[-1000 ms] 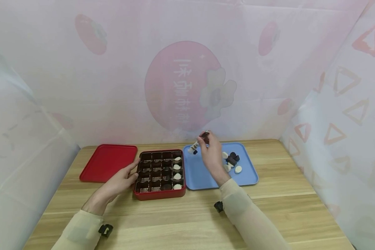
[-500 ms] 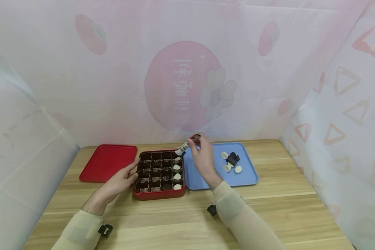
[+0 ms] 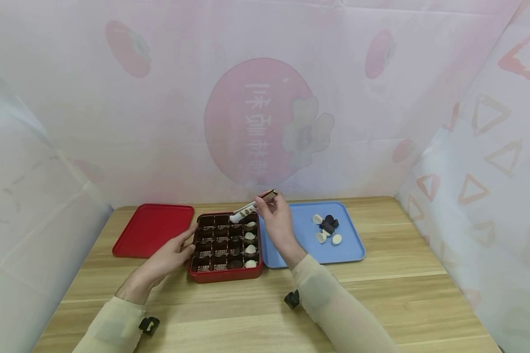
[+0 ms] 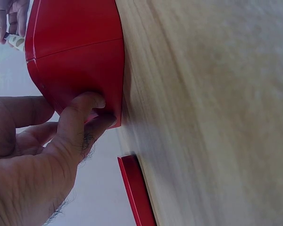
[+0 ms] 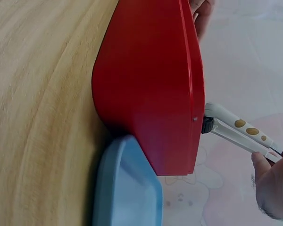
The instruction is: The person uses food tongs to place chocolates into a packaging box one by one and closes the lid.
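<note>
My right hand (image 3: 278, 223) pinches a pair of white spotted tongs (image 3: 246, 211), tips slanting down-left over the back row of a red box (image 3: 226, 277) with a dark compartment insert. In the right wrist view a small ridged dark chocolate (image 5: 207, 125) sits between the tips of the tongs (image 5: 240, 126), at the box's rim. My left hand (image 3: 172, 252) rests against the box's left side. In the left wrist view its fingertips press on the red wall (image 4: 80, 75). White chocolates (image 3: 250, 249) fill much of the right column; dark ones (image 3: 235, 264) lie in the column beside it.
A blue tray (image 3: 287, 257) stands right of the box, bearing several white chocolates (image 3: 336, 239) and dark chocolates (image 3: 329, 226). A red lid (image 3: 154, 230) lies to the left. Printed fabric walls (image 3: 159, 122) enclose the back and sides of the wooden table (image 3: 212, 314).
My right hand has moved left from over the blue tray, carrying the tongs and the dark chocolate to the box's back row. The left hand has stayed in place.
</note>
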Demonstrator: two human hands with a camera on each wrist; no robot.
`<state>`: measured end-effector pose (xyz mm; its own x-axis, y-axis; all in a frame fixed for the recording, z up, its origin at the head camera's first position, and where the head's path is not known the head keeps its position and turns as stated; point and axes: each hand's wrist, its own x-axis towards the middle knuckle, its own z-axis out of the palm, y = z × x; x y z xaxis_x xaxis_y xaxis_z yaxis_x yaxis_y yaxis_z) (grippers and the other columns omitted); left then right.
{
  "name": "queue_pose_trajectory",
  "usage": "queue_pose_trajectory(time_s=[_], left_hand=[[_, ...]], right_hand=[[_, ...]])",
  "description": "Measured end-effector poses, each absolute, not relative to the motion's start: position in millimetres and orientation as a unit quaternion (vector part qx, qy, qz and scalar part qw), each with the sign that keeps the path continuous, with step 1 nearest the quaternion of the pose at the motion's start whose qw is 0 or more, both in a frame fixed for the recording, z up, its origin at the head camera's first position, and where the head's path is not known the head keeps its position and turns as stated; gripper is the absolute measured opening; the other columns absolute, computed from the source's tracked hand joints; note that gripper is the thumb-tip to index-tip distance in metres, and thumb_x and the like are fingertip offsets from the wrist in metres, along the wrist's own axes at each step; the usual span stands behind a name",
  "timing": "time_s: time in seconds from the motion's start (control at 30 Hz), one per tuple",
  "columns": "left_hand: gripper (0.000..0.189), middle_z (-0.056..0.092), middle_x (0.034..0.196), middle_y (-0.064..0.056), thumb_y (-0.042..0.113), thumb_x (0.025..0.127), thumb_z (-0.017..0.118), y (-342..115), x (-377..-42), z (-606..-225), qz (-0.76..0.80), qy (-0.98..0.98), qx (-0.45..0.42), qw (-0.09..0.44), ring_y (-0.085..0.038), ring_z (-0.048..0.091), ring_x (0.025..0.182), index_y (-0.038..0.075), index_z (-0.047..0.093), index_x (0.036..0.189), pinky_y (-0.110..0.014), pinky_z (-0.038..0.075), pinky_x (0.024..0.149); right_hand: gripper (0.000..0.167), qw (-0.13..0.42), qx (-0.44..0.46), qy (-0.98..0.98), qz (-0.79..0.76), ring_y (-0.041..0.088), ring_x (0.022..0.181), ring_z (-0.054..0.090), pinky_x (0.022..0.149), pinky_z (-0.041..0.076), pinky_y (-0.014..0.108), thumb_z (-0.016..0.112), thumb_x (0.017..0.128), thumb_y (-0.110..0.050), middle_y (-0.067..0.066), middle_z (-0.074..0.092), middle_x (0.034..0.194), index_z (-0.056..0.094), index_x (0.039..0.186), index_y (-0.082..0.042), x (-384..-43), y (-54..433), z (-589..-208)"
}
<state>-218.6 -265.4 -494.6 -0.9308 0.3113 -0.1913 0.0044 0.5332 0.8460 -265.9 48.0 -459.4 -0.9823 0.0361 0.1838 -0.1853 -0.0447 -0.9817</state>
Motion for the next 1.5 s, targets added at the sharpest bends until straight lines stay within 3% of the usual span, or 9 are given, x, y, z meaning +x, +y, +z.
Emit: queue_pose_trajectory(time_s=[0.13, 0.37, 0.53, 0.77, 0.93, 1.13, 1.3, 1.4, 1.5], left_hand=[[0.075, 0.006, 0.196, -0.03, 0.006, 0.122, 0.051, -264.5, -218.7, -493.1, 0.474, 0.861, 0.093, 0.162, -0.056, 0.013, 0.18, 0.002, 0.016, 0.188, -0.052, 0.042, 0.136], [0.075, 0.006, 0.196, -0.03, 0.005, 0.122, 0.052, -264.3, -218.4, -492.1, 0.483, 0.856, 0.095, 0.158, -0.044, 0.031, 0.169, 0.0, 0.016, 0.187, -0.013, 0.044, 0.104], [0.075, 0.006, 0.196, -0.031, 0.005, 0.121, 0.052, -264.3, -218.5, -492.1, 0.488, 0.853, 0.095, 0.158, -0.044, 0.037, 0.158, -0.001, 0.015, 0.187, -0.014, 0.043, 0.098], [0.075, 0.005, 0.196, -0.031, 0.006, 0.122, 0.051, -265.0, -218.6, -492.9, 0.485, 0.854, 0.091, 0.164, -0.046, 0.029, 0.171, 0.002, 0.015, 0.188, -0.008, 0.042, 0.1], [0.075, 0.005, 0.196, -0.031, 0.006, 0.122, 0.051, -265.3, -218.6, -494.8, 0.48, 0.857, 0.091, 0.163, -0.051, 0.033, 0.171, 0.002, 0.014, 0.188, -0.04, 0.052, 0.122], [0.075, 0.004, 0.196, -0.031, 0.004, 0.122, 0.05, -265.5, -219.2, -496.4, 0.489, 0.851, 0.097, 0.164, -0.06, 0.009, 0.18, 0.0, 0.013, 0.187, -0.07, 0.029, 0.141], [0.075, 0.006, 0.196, -0.03, 0.006, 0.122, 0.051, -265.9, -218.9, -495.7, 0.48, 0.857, 0.096, 0.162, -0.053, 0.014, 0.18, 0.002, 0.014, 0.188, -0.043, 0.043, 0.136], [0.076, 0.006, 0.196, -0.029, 0.007, 0.122, 0.052, -266.4, -218.7, -495.6, 0.478, 0.858, 0.094, 0.162, -0.05, 0.016, 0.179, 0.003, 0.015, 0.188, -0.014, 0.043, 0.118], [0.076, 0.006, 0.196, -0.029, 0.007, 0.122, 0.052, -266.5, -218.4, -495.8, 0.481, 0.857, 0.092, 0.162, -0.049, 0.019, 0.179, 0.003, 0.015, 0.188, -0.006, 0.04, 0.106]], right_hand=[[0.023, 0.069, 0.054, -0.677, 0.731, 0.045, 0.135, 0.079, 0.116, 0.068, 0.041, 0.071, 0.119, -0.015, 0.024, 0.075, 0.135, 0.069, 0.132, 0.003, -268.0, 46.1, -462.8], [0.022, 0.063, 0.039, -0.674, 0.735, 0.048, 0.136, 0.079, 0.119, 0.067, 0.049, 0.071, 0.118, -0.012, 0.023, 0.074, 0.133, 0.069, 0.133, 0.003, -271.6, 44.6, -467.3], [0.024, 0.06, 0.039, -0.679, 0.731, 0.048, 0.137, 0.078, 0.119, 0.067, 0.048, 0.07, 0.118, -0.012, 0.024, 0.075, 0.137, 0.068, 0.136, 0.003, -273.4, 43.6, -468.7], [0.029, 0.06, 0.044, -0.671, 0.738, 0.047, 0.144, 0.075, 0.124, 0.064, 0.048, 0.069, 0.118, -0.011, 0.025, 0.074, 0.14, 0.065, 0.142, 0.006, -271.4, 48.3, -465.4], [0.028, 0.086, 0.058, -0.682, 0.724, 0.047, 0.14, 0.077, 0.123, 0.064, 0.046, 0.069, 0.118, -0.01, 0.028, 0.077, 0.138, 0.067, 0.141, 0.006, -268.8, 56.6, -460.9], [0.031, 0.108, 0.074, -0.707, 0.695, 0.047, 0.14, 0.077, 0.123, 0.064, 0.048, 0.069, 0.119, -0.013, 0.03, 0.074, 0.144, 0.066, 0.143, 0.006, -265.0, 72.7, -455.1], [0.032, 0.115, 0.069, -0.731, 0.669, 0.044, 0.145, 0.075, 0.125, 0.062, 0.054, 0.069, 0.119, -0.017, 0.028, 0.074, 0.149, 0.067, 0.146, 0.002, -261.0, 87.7, -450.9], [0.029, 0.125, 0.068, -0.743, 0.654, 0.044, 0.145, 0.074, 0.124, 0.063, 0.057, 0.068, 0.12, -0.016, 0.026, 0.074, 0.15, 0.067, 0.144, 0.0, -260.1, 95.7, -448.7], [0.028, 0.135, 0.066, -0.755, 0.638, 0.045, 0.146, 0.074, 0.123, 0.063, 0.058, 0.068, 0.12, -0.016, 0.025, 0.073, 0.15, 0.068, 0.144, -0.002, -258.4, 104.1, -446.2]])
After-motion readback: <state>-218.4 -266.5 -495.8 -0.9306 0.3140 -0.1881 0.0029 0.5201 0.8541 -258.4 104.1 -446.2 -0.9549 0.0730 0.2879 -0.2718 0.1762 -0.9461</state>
